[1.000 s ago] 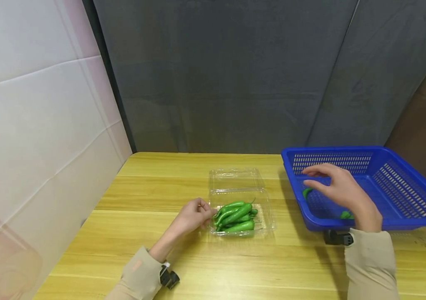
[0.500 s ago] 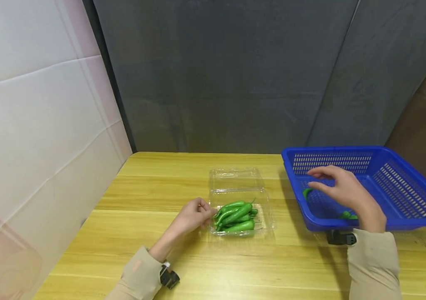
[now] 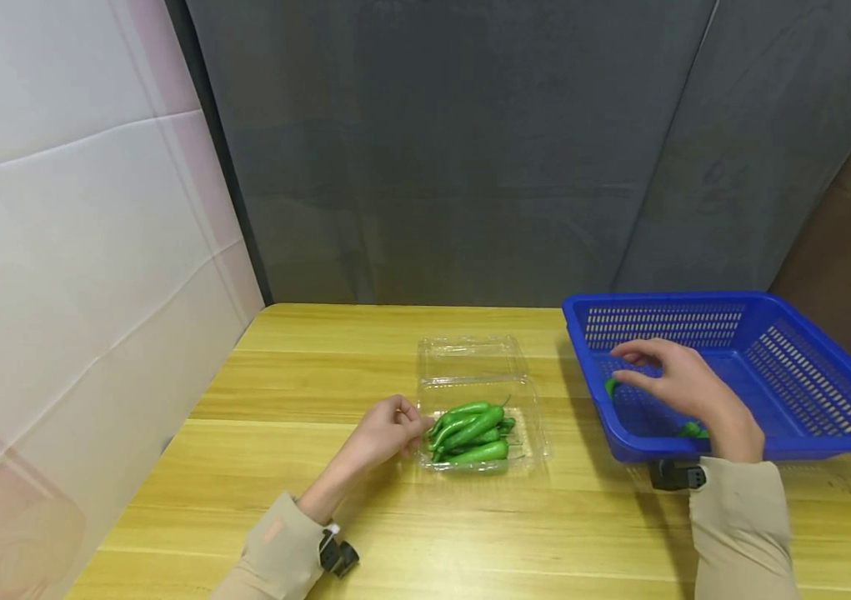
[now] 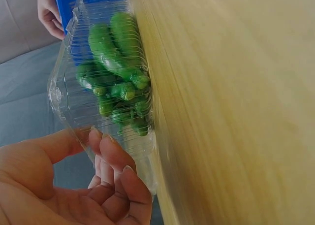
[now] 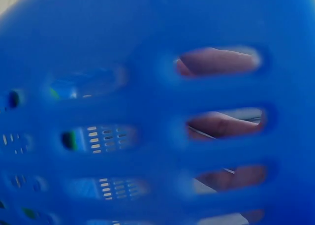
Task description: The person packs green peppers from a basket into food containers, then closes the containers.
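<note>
My left hand [image 3: 387,429] pinches the left edge of a clear plastic clamshell container [image 3: 536,408], its lid folded back. Several green chili peppers [image 3: 479,429] lie heaped inside. The left wrist view has thumb and fingertips meeting at the container's rim [image 4: 58,94], close beside the pepper tips. My right hand [image 3: 683,387] hovers over the left part of a blue plastic basket [image 3: 743,392], thumb and curved fingers apart with nothing between them. Green peppers [image 3: 691,430] lie low in the basket, partly behind that hand. Through the basket's slots, the right wrist view shows bits of fingers [image 5: 224,61].
A wooden table [image 3: 305,367] carries both containers, the basket on the right side. Behind the table hangs a dark grey curtain [image 3: 425,167], with a pale fabric wall [image 3: 95,233] along the left. The basket's raised rim [image 3: 590,396] faces the clamshell.
My right hand has drifted a little to the right and back, ending slightly lower over the basket. The left hand and the container have stayed put.
</note>
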Available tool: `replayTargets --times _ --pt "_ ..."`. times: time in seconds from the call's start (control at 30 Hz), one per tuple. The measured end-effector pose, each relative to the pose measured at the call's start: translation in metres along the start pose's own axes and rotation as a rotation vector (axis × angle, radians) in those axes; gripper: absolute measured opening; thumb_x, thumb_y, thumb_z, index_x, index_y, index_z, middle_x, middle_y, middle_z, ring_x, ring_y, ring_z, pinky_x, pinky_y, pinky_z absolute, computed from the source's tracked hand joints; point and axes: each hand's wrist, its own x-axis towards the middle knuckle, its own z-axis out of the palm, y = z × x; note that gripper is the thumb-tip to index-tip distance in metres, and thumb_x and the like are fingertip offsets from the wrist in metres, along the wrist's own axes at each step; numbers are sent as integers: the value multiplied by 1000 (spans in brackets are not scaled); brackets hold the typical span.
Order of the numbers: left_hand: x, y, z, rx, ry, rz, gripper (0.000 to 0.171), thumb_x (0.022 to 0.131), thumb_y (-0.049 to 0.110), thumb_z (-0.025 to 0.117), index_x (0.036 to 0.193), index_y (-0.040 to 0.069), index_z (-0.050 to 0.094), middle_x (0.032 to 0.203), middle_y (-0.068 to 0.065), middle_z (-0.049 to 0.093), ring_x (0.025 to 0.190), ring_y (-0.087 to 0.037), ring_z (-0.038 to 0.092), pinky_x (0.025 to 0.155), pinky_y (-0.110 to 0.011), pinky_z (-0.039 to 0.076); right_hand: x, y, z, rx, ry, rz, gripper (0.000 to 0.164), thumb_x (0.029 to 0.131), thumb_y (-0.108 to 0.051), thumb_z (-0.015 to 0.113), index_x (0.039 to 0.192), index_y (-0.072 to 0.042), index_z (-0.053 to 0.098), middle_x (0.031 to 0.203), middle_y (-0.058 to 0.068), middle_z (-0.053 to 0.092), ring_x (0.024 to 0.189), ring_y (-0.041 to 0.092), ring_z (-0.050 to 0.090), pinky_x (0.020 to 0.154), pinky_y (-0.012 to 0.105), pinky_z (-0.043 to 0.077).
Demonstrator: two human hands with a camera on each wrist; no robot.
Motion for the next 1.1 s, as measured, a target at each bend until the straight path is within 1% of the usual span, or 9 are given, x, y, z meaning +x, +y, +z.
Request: replayTargets --times 0.37,0.6,0.77,0.9,1.1 --pt "-2 0 0 -21 -11 -3 17 96 11 68 97 -1 56 77 -13 63 63 -21 59 61 -31 53 5 3 8 -19 -46 -8 34 94 -19 73 120 2 68 110 20 70 104 39 64 91 57 49" --pt "-1 1 0 -7 0 -1 17 97 12 68 95 1 56 76 -12 63 62 -21 59 61 -33 53 9 5 15 -56 -64 -44 30 93 -17 73 117 1 70 104 15 71 99 35 65 88 52 50" --pt "0 1 0 8 0 -4 17 97 13 68 94 2 56 74 -11 63 61 -20 58 60 -31 49 10 7 18 -58 -86 -27 29 93 -16 73 117 0 70 104 15 70 99 34 65 87 52 50" --pt "-1 1 0 4 0 -2 17 97 13 68 95 1 56 74 -11 63 60 -20 58 60 -31 49 10 9 19 -54 -108 -18 29 93 -16 73 117 0 70 102 13 70 98 34 64 85 51 50" --pt "-1 1 0 -11 -4 -3 17 97 12 68 96 0 56 75 -12 63 61 -21 58 61 -32 51 9 11 20 -68 -149 -11 29 92 -17 73 116 -1 71 97 7 69 93 30 64 82 48 50"
